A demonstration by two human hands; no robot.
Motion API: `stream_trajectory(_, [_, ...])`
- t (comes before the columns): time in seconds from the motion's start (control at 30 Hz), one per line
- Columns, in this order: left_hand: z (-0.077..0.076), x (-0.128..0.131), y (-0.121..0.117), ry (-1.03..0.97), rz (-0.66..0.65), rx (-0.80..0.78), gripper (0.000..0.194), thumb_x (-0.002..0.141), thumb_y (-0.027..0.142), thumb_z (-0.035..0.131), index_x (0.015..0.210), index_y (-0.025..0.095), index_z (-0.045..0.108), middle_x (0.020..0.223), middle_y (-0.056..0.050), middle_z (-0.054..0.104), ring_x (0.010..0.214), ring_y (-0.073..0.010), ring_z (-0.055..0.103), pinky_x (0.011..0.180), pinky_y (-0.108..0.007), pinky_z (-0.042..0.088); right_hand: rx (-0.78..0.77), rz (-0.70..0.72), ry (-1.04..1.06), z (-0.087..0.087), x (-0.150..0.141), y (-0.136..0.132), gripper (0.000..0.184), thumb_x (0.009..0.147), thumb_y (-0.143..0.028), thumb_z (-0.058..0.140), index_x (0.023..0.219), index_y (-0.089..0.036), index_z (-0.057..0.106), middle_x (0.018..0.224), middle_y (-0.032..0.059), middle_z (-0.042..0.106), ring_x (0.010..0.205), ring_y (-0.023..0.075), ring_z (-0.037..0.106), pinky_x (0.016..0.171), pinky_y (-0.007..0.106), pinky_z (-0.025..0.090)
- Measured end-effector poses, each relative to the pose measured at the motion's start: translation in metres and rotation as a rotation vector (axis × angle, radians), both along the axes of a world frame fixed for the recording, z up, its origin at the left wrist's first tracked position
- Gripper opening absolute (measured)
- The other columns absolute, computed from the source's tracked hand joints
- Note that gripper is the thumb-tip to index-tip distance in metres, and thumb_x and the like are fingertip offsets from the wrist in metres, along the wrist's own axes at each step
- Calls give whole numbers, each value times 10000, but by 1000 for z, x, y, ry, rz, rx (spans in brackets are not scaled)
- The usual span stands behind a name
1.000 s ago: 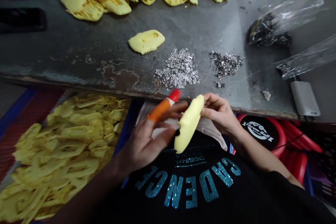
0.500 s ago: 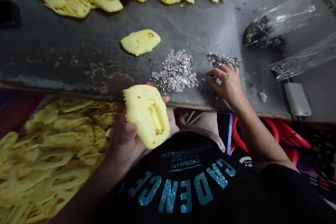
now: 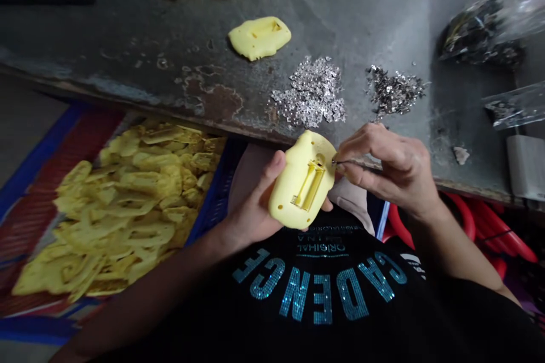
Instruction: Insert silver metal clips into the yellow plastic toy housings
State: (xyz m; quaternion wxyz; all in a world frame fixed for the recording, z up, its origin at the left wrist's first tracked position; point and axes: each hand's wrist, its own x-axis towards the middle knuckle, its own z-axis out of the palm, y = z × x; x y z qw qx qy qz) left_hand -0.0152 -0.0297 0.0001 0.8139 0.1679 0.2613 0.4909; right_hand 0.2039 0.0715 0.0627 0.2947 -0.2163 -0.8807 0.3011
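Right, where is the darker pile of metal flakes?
In the head view, the darker flakes lie on the grey tabletop, right of the paler flakes, above the right hand.

Yellow moulded piece (image 3: 285, 193) cradled in the left hand (image 3: 251, 210), tiny metal bit (image 3: 338, 163) pinched against its edge by the right hand (image 3: 394, 167).

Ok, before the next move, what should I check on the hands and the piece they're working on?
Yellow molded piece gripped in the left hand: ok.
Small metal bit pinched in the right hand: ok.
Bit seated in the piece's edge: cannot tell, the contact is too small to see.
Rectangular recess facing up and uncovered: ok.
Silver flake pile and darker flake pile separate, with neither hand on them: ok.
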Motion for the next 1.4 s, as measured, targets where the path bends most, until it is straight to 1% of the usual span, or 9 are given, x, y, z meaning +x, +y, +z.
stream_trajectory(0.1, [-1, 5, -5, -29, -16, 44, 727, 962, 786, 695, 1335, 167, 766, 1104, -142, 839, 776, -271, 833, 482, -267, 651, -8, 13, 12, -2, 2, -6, 37, 1034, -259, 750, 1055, -229, 755, 1038, 54, 827, 954, 213, 775, 860, 387, 574])
stream_trajectory(0.3, [5, 12, -12, 3, -22, 61, 689, 974, 776, 687, 1354, 205, 759, 1164, -149, 836, 778, -259, 823, 478, -257, 636, -127, 60, 180, -8, 8, -11, 61, 974, -211, 778, 1006, -232, 732, 948, 16, 802, 866, 186, 760, 814, 362, 580])
stream_trajectory(0.47, [7, 18, -16, 21, -2, 47, 665, 962, 773, 711, 1269, 188, 793, 1056, -135, 846, 755, -243, 815, 570, -275, 665, 144, -24, -49, -3, 9, -17, 34, 1013, -198, 707, 1011, -228, 724, 952, 32, 788, 865, 192, 705, 815, 360, 519])
stream_trajectory(0.53, [5, 20, -17, 34, 19, 65, 662, 972, 767, 705, 1245, 171, 797, 1023, -135, 847, 757, -241, 818, 645, -296, 689, 176, -35, -103, -1, 11, -17, 36, 1025, -205, 702, 1038, -224, 730, 968, 38, 781, 872, 191, 686, 814, 349, 510])
stream_trajectory(0.67, [4, 21, -19, 24, 25, 94, 665, 972, 762, 712, 1249, 164, 790, 1054, -132, 851, 760, -242, 825, 678, -314, 701, 30, 25, -44, -4, 16, -13, 43, 1029, -230, 735, 1065, -206, 737, 938, 19, 763, 875, 171, 697, 812, 311, 540])
stream_trajectory(0.87, [7, 20, -17, 25, -30, 103, 693, 993, 773, 668, 1362, 194, 766, 1125, -114, 846, 790, -249, 824, 502, -246, 608, -84, 28, 75, -2, 19, -16, 56, 1036, -259, 761, 1050, -208, 740, 980, 22, 789, 901, 164, 750, 826, 317, 581])
stream_trajectory(1.1, [11, 26, -17, 7, -49, 91, 666, 1017, 767, 627, 1385, 226, 749, 977, -76, 826, 735, -243, 781, 468, -251, 576, 179, 41, -77, 12, 22, -25, 32, 1039, -206, 722, 1070, -213, 717, 1035, 57, 792, 929, 193, 751, 815, 341, 598])
stream_trajectory(1.27, [16, 28, -17, 31, -55, 62, 678, 993, 771, 655, 1396, 232, 733, 1031, -99, 804, 729, -238, 781, 433, -240, 571, 350, 44, -197, 16, 20, -27, 42, 1077, -202, 677, 1095, -237, 693, 1043, 56, 773, 955, 203, 736, 832, 353, 604])
stream_trajectory(1.4, [19, 28, -18, 58, -55, 57, 670, 996, 763, 654, 1391, 225, 709, 1109, -116, 793, 748, -234, 795, 434, -225, 574, 435, 93, -237, 18, 18, -28, 46, 1105, -205, 636, 1119, -203, 680, 1043, 80, 768, 951, 208, 710, 858, 372, 595])
